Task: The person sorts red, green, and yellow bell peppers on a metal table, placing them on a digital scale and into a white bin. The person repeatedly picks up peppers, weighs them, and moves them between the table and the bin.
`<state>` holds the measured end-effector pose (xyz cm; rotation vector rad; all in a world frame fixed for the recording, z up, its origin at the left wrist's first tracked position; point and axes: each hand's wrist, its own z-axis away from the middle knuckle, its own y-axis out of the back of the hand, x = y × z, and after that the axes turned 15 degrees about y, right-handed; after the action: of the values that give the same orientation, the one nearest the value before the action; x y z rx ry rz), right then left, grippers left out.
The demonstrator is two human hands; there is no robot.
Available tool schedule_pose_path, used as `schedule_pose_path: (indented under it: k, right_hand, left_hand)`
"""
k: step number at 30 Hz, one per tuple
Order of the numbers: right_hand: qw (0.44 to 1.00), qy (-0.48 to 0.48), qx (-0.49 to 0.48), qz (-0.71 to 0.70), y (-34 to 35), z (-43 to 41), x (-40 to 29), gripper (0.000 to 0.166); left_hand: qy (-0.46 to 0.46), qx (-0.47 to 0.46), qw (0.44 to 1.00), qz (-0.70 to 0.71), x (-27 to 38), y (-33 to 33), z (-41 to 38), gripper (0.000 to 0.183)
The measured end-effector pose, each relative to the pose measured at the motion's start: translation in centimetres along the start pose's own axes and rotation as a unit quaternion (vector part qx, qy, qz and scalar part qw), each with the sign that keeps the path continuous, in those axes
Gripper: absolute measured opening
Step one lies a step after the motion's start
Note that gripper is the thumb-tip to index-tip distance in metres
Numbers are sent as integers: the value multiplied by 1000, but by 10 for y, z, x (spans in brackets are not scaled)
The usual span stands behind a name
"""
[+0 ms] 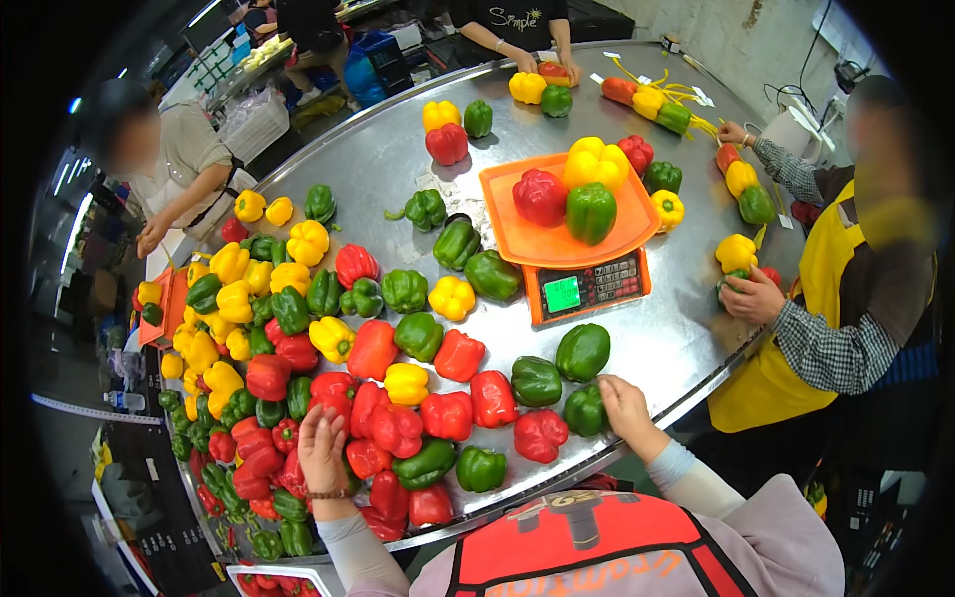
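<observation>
My left hand [322,451] is over the pile of red bell peppers, its fingers raised and nothing seen in its grasp. A red pepper [333,393] lies just past its fingertips. At the front edge of the steel table [656,358], my right hand [625,407] is beside a green bell pepper [586,410], fingertips at its right side; whether they touch is unclear. Two more green peppers [583,352] lie beyond it. An orange digital scale [536,302] stands ahead, its tray [515,242] bearing one red pepper [539,198], one yellow [595,164] and one green [591,213].
A large heap of mixed peppers [224,328] covers the left side. Co-workers stand around: one at right touches a pepper group [735,254], one across handles peppers [552,73], another is at left near a second orange scale [173,298]. Tied pepper sets [647,102] lie back right.
</observation>
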<state>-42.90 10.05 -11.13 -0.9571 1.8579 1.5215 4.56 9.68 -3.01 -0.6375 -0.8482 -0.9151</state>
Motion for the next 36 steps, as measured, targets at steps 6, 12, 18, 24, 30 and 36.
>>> schedule_pose_path:
  k: [6,12,18,24,30,36]
  right_hand:
    - [1000,13,14,16,42,-53,-4,23]
    - [973,136,177,-54,111,-171,-5,27]
    - [924,58,305,-221,150,-228,14,36]
    - [886,-39,339,-314,156,-235,54,52]
    - [888,-52,339,-308,147,-232,85,67]
    - [925,37,229,-302,118,-275,77,72]
  left_hand:
    - [-48,-35,998,-18,2,-35,14,35]
    - [-44,79,996,6,-17,10,34,34]
    - [-92,113,989,-5,-16,-9,29,49]
    - [-216,56,971,-85,23,-130,6,92]
    - [-277,-104,897,-330,7,-271,-40,136]
    - [-329,-114,850,-395,-12,-377,-84,141]
